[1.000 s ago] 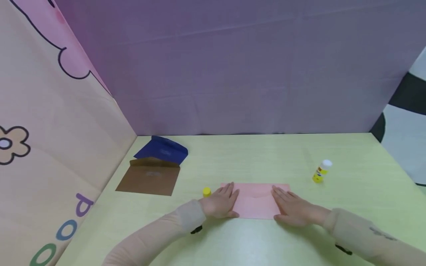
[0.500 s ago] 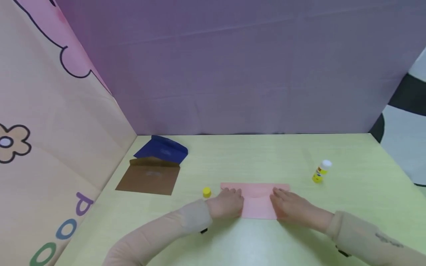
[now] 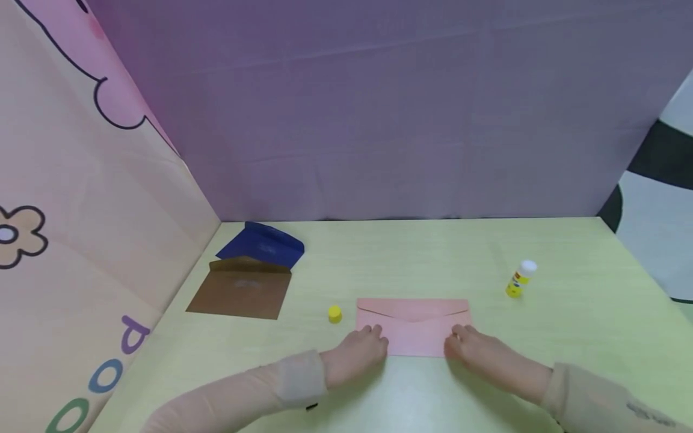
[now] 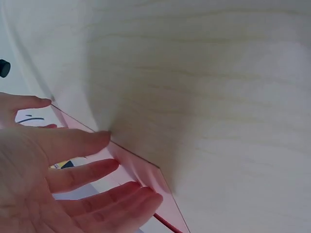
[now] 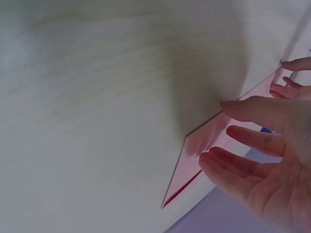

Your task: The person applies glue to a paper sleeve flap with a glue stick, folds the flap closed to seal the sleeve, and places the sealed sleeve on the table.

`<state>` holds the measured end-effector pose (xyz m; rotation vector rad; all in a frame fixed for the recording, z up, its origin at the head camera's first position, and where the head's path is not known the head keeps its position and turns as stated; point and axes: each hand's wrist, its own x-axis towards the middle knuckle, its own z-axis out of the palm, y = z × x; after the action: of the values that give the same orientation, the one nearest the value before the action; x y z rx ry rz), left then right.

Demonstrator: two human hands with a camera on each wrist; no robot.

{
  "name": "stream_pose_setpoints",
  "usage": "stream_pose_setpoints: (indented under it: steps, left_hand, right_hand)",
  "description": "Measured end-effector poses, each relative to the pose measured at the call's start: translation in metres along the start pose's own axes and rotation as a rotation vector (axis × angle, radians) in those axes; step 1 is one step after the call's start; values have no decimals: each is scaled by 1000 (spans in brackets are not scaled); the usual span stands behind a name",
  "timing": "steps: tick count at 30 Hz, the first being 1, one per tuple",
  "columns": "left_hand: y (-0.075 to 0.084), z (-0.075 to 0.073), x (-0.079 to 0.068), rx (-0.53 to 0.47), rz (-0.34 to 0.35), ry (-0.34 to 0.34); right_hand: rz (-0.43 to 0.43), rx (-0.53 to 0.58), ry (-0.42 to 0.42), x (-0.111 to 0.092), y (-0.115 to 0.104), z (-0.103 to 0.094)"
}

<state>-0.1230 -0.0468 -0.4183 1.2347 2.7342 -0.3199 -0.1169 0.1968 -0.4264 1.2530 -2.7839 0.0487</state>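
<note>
A pink envelope (image 3: pixel 415 337) lies flat on the table, its flap folded down with the point toward me. My left hand (image 3: pixel 357 355) is over its near left corner, and my right hand (image 3: pixel 479 355) is over the near right corner. In the left wrist view the thumb (image 4: pixel 99 141) is at the envelope's near edge, with the other fingers loosely bent over the paper. The right wrist view has the right thumb (image 5: pixel 238 108) at the same edge, fingers spread over the pink surface. Neither hand pinches the paper.
A yellow cap (image 3: pixel 335 314) sits left of the pink envelope. A glue stick with a white cap (image 3: pixel 521 279) stands at the right. Brown (image 3: pixel 243 294) and blue (image 3: pixel 267 243) envelopes lie at the back left, the brown overlapping the blue. Fabric walls (image 3: pixel 379 120) border the table.
Both hands, earlier flat across the envelope's sides and then partly curled, have drawn back toward its near corners. The flap, raised slightly less distinctly before, now shows its full edge.
</note>
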Motion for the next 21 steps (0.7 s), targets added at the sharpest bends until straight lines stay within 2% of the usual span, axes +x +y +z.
stream_pose_setpoints:
  steps: [4,9,15,21]
  left_hand:
    - [1,1,0,7,8,15]
    - [5,-4,4,30,-8,23]
    - [5,-8,10,-15,-18,-26]
    - [1,-9,19,-32,-25,-59]
  right_hand:
    - [-3,-44,35,-2,-2,4]
    - [6,-46,38,-1,-3,7]
    - [45,23,-27,4,-2,6]
    - [17,-57,8,9,2,7]
